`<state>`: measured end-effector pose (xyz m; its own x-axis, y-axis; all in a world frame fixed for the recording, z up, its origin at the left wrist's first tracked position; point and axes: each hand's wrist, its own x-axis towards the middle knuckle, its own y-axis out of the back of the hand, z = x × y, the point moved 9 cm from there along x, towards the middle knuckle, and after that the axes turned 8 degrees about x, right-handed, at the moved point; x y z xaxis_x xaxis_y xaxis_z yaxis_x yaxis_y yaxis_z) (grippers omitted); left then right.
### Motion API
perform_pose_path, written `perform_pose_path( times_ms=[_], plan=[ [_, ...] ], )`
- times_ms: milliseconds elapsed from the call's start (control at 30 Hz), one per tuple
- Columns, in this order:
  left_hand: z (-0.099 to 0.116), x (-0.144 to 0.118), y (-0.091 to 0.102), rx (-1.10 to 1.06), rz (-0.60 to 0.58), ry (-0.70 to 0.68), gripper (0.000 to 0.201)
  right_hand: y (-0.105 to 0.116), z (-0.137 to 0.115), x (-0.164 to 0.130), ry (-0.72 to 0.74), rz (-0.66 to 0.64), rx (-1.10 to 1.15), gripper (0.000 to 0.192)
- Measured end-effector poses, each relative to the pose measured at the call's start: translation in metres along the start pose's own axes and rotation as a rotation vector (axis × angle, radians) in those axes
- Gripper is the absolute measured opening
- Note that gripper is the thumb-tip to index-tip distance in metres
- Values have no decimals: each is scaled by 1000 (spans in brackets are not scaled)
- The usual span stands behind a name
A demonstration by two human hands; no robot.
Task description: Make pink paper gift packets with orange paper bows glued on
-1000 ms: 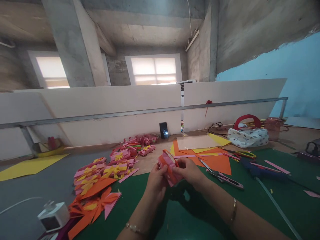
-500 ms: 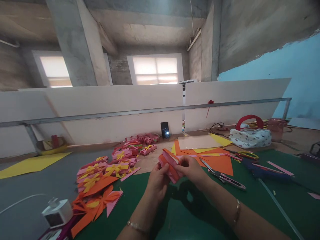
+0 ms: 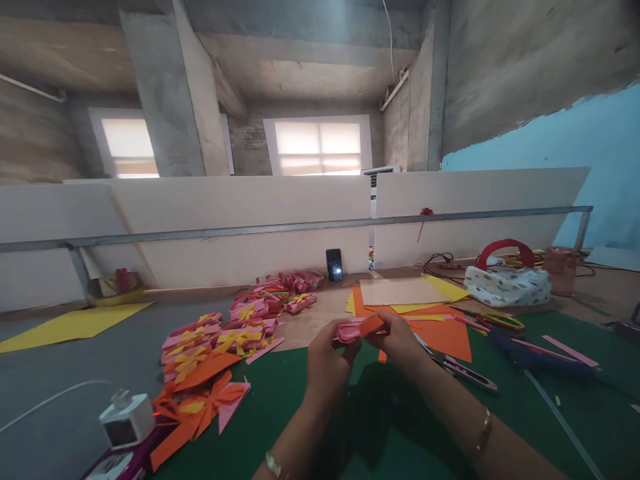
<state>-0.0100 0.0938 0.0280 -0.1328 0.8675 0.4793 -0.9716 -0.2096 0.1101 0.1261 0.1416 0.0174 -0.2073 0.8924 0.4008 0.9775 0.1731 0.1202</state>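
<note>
Between my two hands is a folded pink and orange paper piece (image 3: 349,332), held above the green mat (image 3: 380,427). My left hand (image 3: 327,357) is closed on its pink end. The fingers of my right hand (image 3: 397,337) pinch the orange part at its other side. A narrow orange strip hangs below my right fingers. To the left lie several finished-looking folded paper pieces (image 3: 243,337) in pink, orange and yellow. Beside my right wrist rests a pair of scissors (image 3: 463,370), partly hidden by the arm.
Orange sheets (image 3: 453,340) and a pale board (image 3: 395,291) lie beyond my right hand. A phone (image 3: 335,265) leans on the white panel. A patterned pouch (image 3: 507,285) and yellow-handled scissors (image 3: 507,321) are at right. A white charger (image 3: 127,420) stands front left.
The paper piece has been turned from a broad upright view to a narrow edge-on one. My right hand now pinches its orange part. The view has shifted slightly.
</note>
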Motion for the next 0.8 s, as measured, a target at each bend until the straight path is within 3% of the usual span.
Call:
perform_pose_path(
  times_ms=[133,333,433,567,800],
  plan=[
    [14,-7,-1,178,6,-119,24,3,1,2,46,25,-89,19],
    [11,-9,5,282,92,-106,39,0,-9,-2,159,85,-218,12],
    [5,-8,9,202,130,-12,47,-4,-14,-3,202,72,-224,14],
    [-8,-2,10,18,117,99,32,0,-12,-1,185,69,-163,24],
    [-60,8,9,-193,110,349,37,9,-5,6,128,75,27,32]
  ],
)
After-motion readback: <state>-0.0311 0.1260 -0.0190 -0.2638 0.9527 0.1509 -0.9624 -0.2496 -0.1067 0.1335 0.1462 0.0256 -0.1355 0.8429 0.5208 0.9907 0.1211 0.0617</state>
